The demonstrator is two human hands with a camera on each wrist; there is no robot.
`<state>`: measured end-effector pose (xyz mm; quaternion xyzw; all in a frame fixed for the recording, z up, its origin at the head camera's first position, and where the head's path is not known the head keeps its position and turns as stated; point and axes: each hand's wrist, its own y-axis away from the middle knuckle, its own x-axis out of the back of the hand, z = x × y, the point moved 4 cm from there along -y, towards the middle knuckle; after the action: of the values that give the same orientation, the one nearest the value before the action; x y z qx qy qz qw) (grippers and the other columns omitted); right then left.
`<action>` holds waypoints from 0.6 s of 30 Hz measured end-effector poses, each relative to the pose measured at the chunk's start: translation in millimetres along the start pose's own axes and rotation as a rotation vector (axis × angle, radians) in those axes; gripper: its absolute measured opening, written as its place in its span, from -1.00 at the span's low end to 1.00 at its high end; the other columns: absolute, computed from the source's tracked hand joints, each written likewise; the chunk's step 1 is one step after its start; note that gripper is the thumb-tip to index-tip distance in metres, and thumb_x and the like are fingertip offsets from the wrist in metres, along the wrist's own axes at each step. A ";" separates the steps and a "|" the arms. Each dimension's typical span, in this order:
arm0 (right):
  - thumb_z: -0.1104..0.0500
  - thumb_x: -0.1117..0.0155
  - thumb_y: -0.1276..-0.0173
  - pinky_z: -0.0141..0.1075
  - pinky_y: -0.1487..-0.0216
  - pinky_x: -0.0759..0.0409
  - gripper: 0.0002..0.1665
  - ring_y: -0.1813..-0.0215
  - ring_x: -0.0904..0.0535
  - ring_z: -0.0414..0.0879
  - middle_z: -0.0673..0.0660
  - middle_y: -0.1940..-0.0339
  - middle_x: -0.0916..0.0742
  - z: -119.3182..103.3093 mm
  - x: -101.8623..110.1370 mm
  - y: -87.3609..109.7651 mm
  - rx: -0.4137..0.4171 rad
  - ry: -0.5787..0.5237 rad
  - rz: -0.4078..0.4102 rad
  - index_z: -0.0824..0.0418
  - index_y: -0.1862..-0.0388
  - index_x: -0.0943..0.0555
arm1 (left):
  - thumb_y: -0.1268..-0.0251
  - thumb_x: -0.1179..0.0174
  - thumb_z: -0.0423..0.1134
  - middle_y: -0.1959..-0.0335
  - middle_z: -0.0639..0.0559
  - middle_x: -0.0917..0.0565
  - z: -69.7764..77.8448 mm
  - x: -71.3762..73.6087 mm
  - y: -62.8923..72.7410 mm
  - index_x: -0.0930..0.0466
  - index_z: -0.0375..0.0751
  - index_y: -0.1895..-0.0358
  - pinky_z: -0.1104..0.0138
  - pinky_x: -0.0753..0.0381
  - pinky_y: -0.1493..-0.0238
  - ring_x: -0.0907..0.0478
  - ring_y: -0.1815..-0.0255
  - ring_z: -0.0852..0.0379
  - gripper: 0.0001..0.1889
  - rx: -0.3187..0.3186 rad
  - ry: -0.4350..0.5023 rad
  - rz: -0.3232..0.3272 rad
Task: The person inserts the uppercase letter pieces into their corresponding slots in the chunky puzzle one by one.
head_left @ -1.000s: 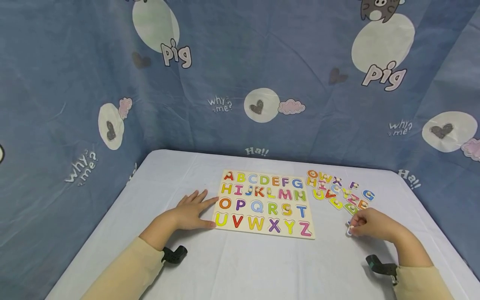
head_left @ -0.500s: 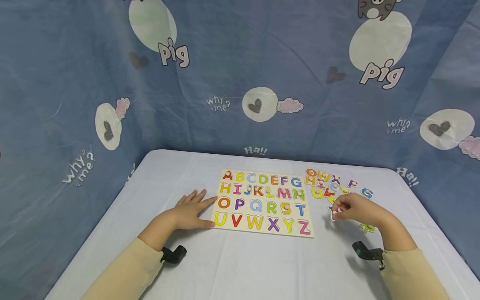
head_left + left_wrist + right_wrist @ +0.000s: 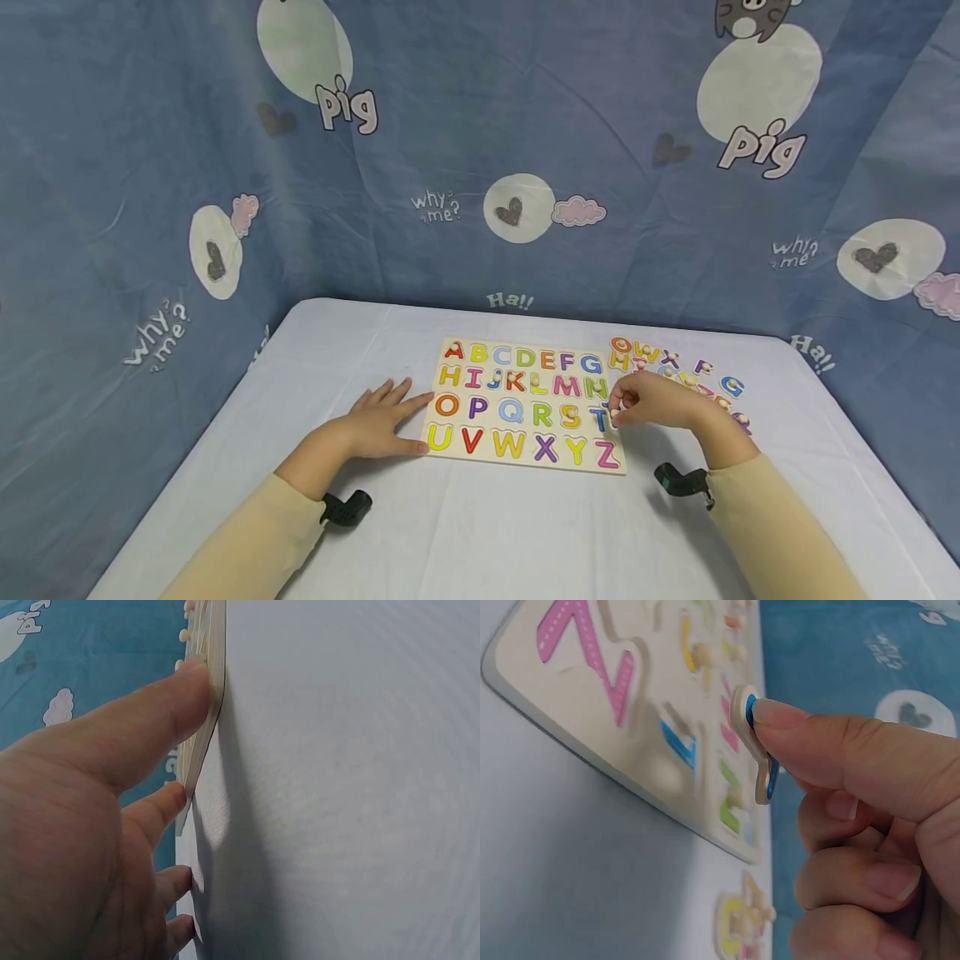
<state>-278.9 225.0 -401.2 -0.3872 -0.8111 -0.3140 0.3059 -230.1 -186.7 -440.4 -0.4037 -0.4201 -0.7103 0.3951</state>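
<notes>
A pale wooden alphabet puzzle board (image 3: 491, 422) lies on the white table, with coloured letters A to Z in rows. Several letters, such as A, K and S, carry knobbed pieces in their slots. My left hand (image 3: 378, 421) is spread at the board's left edge, its thumb (image 3: 176, 694) and index fingertip touching that edge. At the right edge, beside the blue T slot (image 3: 598, 419), my right hand (image 3: 656, 400) pinches a blue wooden letter piece (image 3: 754, 746) between thumb and index finger. In the right wrist view this piece stands tilted, nearly edge-on, above the board.
Loose knobbed letter pieces lie to the board's right, among them an orange O (image 3: 621, 344), a purple X (image 3: 670, 359) and a blue G (image 3: 732, 386). My right hand covers part of this group. A patterned blue cloth (image 3: 450, 267) hangs behind the table.
My right hand has moved left and up from beside the loose letters to the board's right edge, carrying the blue letter piece. My left hand has stayed at the board's left edge.
</notes>
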 end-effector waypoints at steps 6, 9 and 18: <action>0.24 -0.50 -0.22 -0.34 0.42 -0.31 -0.84 0.44 -0.35 -0.14 -0.01 0.57 -0.44 2.7 -9.8 -16.2 0.045 0.012 -0.013 0.17 0.33 -0.63 | -0.15 -0.25 0.37 -0.62 -0.27 0.03 0.5 0.2 1.0 -0.15 0.08 -0.59 -0.26 0.23 -0.51 0.21 -0.60 -0.37 -0.03 -0.009 0.003 0.001; 0.26 -0.49 -0.22 -0.34 0.43 -0.29 -0.84 0.44 -0.34 -0.14 -0.01 0.57 -0.44 5.5 -13.7 -21.1 0.049 -0.014 -0.025 0.19 0.32 -0.63 | -0.14 -0.26 0.37 -0.62 -0.28 0.02 0.6 0.3 1.6 -0.16 0.07 -0.59 -0.26 0.23 -0.51 0.21 -0.60 -0.37 -0.03 -0.007 0.008 0.000; 0.26 -0.44 -0.29 -0.34 0.41 -0.30 -0.89 0.42 -0.35 -0.12 0.01 0.54 -0.46 11.6 -19.2 -24.5 0.023 -0.030 -0.022 0.19 0.32 -0.63 | -0.14 -0.25 0.38 -0.62 -0.27 0.03 0.5 -1.1 0.4 -0.16 0.08 -0.59 -0.26 0.23 -0.51 0.22 -0.60 -0.37 -0.03 -0.007 0.004 -0.001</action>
<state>-292.1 213.0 -429.2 -0.3795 -0.8233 -0.3021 0.2949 -229.2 -186.1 -441.2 -0.4034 -0.4170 -0.7127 0.3942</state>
